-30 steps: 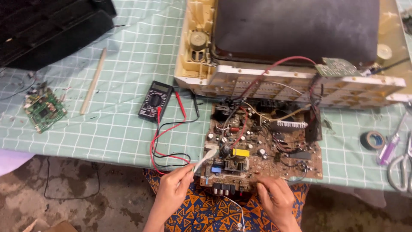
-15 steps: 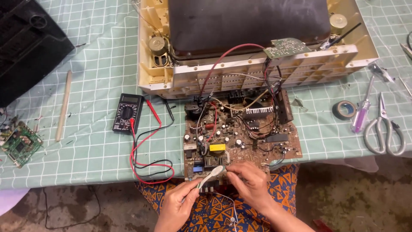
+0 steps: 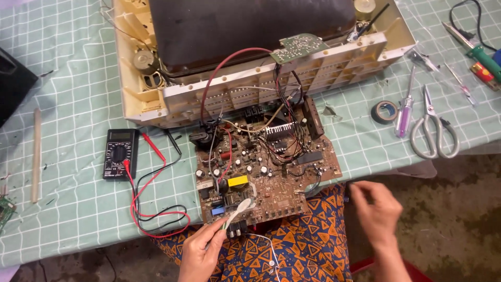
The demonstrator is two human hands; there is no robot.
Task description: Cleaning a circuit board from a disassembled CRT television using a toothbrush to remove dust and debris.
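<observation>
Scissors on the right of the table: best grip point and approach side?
Take the scissors by the grey loop handles, coming from the table's near edge. Handles point toward the person, closed blades point away; the purple screwdriver lies close on their left, so stay right of it.

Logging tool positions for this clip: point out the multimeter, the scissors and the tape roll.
multimeter (image 3: pixel 119 154), head view, on its dial.
scissors (image 3: pixel 429 108), head view, at the blades' pivot.
tape roll (image 3: pixel 377 113), head view, on its dark rim.

Circuit board (image 3: pixel 261 167) hangs over the table's (image 3: pixel 78 203) front edge, TV shell (image 3: pixel 250 57) right behind it. Multimeter (image 3: pixel 120 154) sits to the left, scissors (image 3: pixel 434 130), screwdriver (image 3: pixel 404 112) and tape roll (image 3: pixel 384 112) off to the right.
</observation>
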